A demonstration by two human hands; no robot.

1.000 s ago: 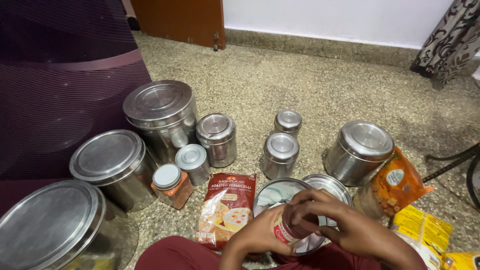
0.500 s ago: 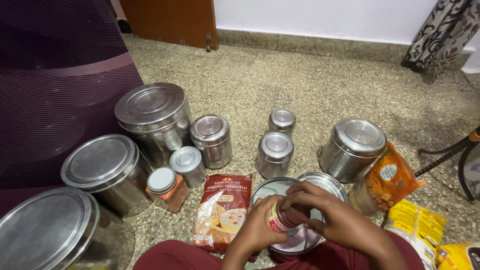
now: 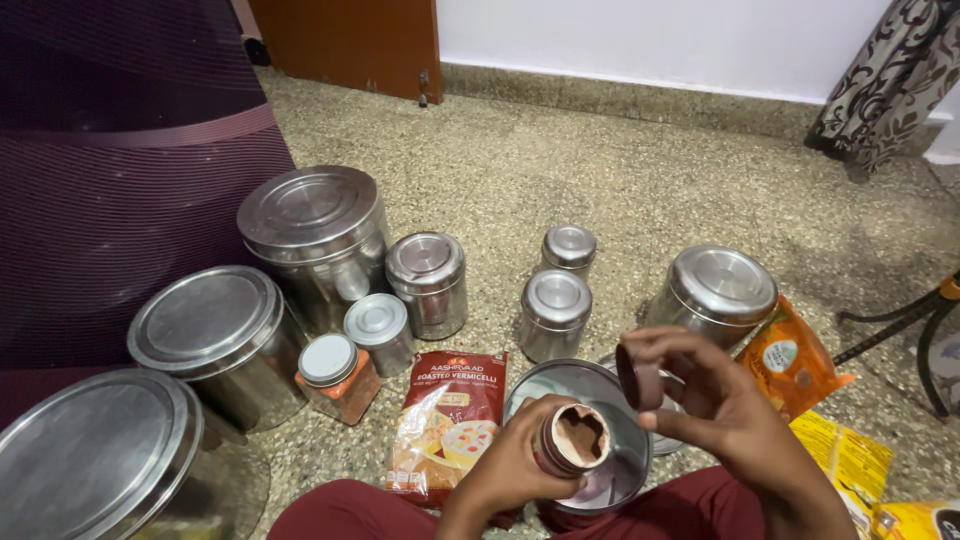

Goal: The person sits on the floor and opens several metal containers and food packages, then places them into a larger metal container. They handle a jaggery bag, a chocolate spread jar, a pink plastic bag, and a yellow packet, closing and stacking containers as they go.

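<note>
Left hand (image 3: 520, 462) has its grip wrapped round a small open jar of brown powder (image 3: 573, 441), tilted; right hand (image 3: 715, 405) pinches the round brown lid (image 3: 637, 376) just beside it, raised.

Bare forearms, no sleeves, maroon garment (image 3: 340, 510), possibly trousers

Speckled stone floor (image 3: 640, 190), white wall (image 3: 650, 40) at 12 o'clock, wooden door (image 3: 345, 45) at 11 o'clock, patterned curtain (image 3: 885, 80) at 2 o'clock.
</note>
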